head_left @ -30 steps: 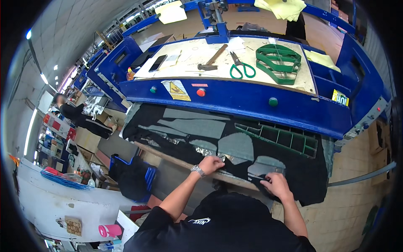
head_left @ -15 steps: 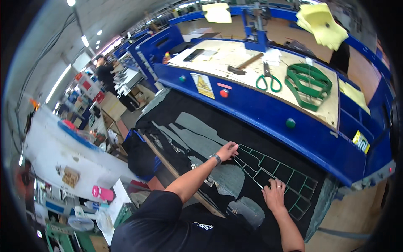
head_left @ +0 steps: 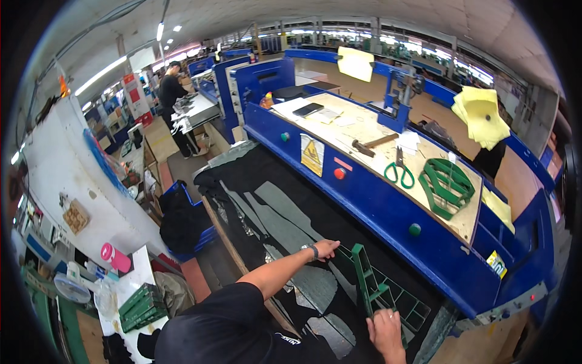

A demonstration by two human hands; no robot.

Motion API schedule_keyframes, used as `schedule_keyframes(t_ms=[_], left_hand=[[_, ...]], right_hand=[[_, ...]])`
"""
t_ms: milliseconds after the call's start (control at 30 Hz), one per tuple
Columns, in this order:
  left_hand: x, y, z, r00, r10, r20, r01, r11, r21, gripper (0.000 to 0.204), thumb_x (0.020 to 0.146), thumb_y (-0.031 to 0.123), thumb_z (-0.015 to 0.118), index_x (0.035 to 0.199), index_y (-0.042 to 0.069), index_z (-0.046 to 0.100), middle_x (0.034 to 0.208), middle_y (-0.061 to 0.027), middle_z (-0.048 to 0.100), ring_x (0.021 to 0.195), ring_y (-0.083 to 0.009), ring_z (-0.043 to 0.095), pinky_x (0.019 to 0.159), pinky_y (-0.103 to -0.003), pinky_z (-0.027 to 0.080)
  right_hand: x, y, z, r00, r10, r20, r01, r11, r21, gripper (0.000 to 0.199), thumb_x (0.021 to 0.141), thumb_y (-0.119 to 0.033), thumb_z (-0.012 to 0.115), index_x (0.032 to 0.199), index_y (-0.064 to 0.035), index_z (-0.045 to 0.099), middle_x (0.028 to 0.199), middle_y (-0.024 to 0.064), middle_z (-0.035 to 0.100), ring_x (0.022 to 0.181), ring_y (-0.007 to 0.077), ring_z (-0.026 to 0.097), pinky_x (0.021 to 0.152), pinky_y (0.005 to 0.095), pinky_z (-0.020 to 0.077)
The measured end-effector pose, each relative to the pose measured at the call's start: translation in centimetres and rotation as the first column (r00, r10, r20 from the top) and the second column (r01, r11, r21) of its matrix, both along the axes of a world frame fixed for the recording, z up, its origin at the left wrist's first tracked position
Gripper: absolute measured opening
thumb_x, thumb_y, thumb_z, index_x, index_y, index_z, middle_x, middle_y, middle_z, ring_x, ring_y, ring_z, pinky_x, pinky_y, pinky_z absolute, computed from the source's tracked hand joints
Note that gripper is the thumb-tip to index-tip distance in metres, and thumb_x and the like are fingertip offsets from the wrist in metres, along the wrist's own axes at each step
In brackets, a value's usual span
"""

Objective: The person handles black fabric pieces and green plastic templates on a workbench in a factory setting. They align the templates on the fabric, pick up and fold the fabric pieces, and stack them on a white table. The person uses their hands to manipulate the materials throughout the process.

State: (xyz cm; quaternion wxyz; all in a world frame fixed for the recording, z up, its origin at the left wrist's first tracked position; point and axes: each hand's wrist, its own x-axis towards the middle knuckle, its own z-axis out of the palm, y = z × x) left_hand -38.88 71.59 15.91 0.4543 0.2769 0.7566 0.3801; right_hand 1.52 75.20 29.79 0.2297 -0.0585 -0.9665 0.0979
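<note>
- Cloth (head_left: 330, 215), black, lies spread along the near side of the press (head_left: 376, 200), marked by long and rounded grey shapes (head_left: 273, 203); a wooden rail (head_left: 229, 240) borders it on the side away from the press.
- Atop the press sits a pale board (head_left: 345, 121) with a phone (head_left: 308, 110) toward its left end, then hammer (head_left: 376, 144), scissors (head_left: 399, 161) and spare die (head_left: 447, 189) toward its right; yellow sheets (head_left: 482, 118) hang behind.
- Past the press's left end, a co-worker (head_left: 173, 97) in black stands by a white table; a white wall (head_left: 103, 212) stands off to the left of the press, and a blue crate (head_left: 207, 238) rests nearer, before that same end.
- Left hand (head_left: 326, 249), watch at the wrist, reaches across the cloth toward the press, fingers drawn together at the die's tip; whether they pinch it, I cannot tell.
- Right hand (head_left: 385, 330), back uppermost, is farther from the press, fingers bent against the die's near part; the fingertips are partly hidden, so I cannot tell how firmly it holds.
- Die (head_left: 362, 273), green, is over the cloth before the press's right half; its slim end points to the left hand, its long axis slants roughly along the press, and its gridded end extends toward the press's right end.
</note>
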Motion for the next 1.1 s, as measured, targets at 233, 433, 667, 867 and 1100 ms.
schedule_keyframes(t_ms=[233,433,667,867,1100], left_hand=[[1.2,-2.4,-1.6,0.914,-0.067,-0.400,0.145,0.975,0.168,0.047,0.089,0.043,0.074,0.114,0.004,0.066,0.094,-0.0123,0.072,0.083,-0.0213,0.069,0.076,-0.035,0.056],[1.7,-2.6,-0.2,0.766,-0.315,-0.560,0.377,0.926,-0.004,0.053,0.081,0.046,0.080,0.119,0.013,0.066,0.108,-0.0164,0.060,0.105,-0.0353,0.060,0.091,-0.044,0.050],[9.0,-3.0,0.5,0.488,-0.252,-0.836,0.402,0.915,-0.041,0.049,0.074,0.053,0.081,0.111,0.026,0.066,0.111,-0.0051,0.055,0.107,-0.0305,0.053,0.079,-0.049,0.045],[12.7,-3.1,0.1,0.464,-0.302,-0.833,0.552,0.834,0.005,0.036,0.074,0.044,0.082,0.101,0.025,0.067,0.105,-0.0027,0.053,0.103,-0.0267,0.052,0.076,-0.051,0.038],[11.0,-3.3,4.2,0.423,-0.372,-0.826,0.497,0.858,-0.132,0.027,0.082,0.040,0.072,0.103,0.024,0.073,0.109,-0.0094,0.064,0.109,-0.0321,0.060,0.085,-0.064,0.042]], right_hand=[[1.0,-7.2,0.4,0.960,0.200,0.196,-0.166,0.971,-0.175,0.016,0.093,-0.014,0.061,0.081,-0.0066,0.054,0.084,0.0146,0.054,0.084,0.0352,0.053,0.076,0.0460,0.0408],[1.8,-9.2,-7.1,0.871,0.270,0.411,-0.178,0.952,-0.249,0.007,0.090,-0.010,0.059,0.090,-0.0039,0.062,0.095,0.0160,0.061,0.097,0.0374,0.057,0.083,0.0500,0.0427],[-1.8,-10.5,-12.0,0.860,0.254,0.444,-0.130,0.948,-0.290,0.012,0.084,-0.011,0.062,0.094,-0.0046,0.063,0.102,0.0164,0.062,0.103,0.0330,0.060,0.091,0.0529,0.0439],[-2.2,-10.7,-15.6,0.931,0.202,0.302,-0.181,0.979,-0.097,0.014,0.085,-0.023,0.069,0.082,-0.0100,0.065,0.086,0.0085,0.061,0.086,0.0252,0.061,0.071,0.0425,0.0452],[-3.3,-7.8,-8.2,0.876,0.263,0.405,-0.220,0.964,-0.151,0.016,0.084,-0.024,0.066,0.086,-0.0087,0.069,0.090,0.0122,0.064,0.090,0.0322,0.063,0.072,0.0454,0.0493]])
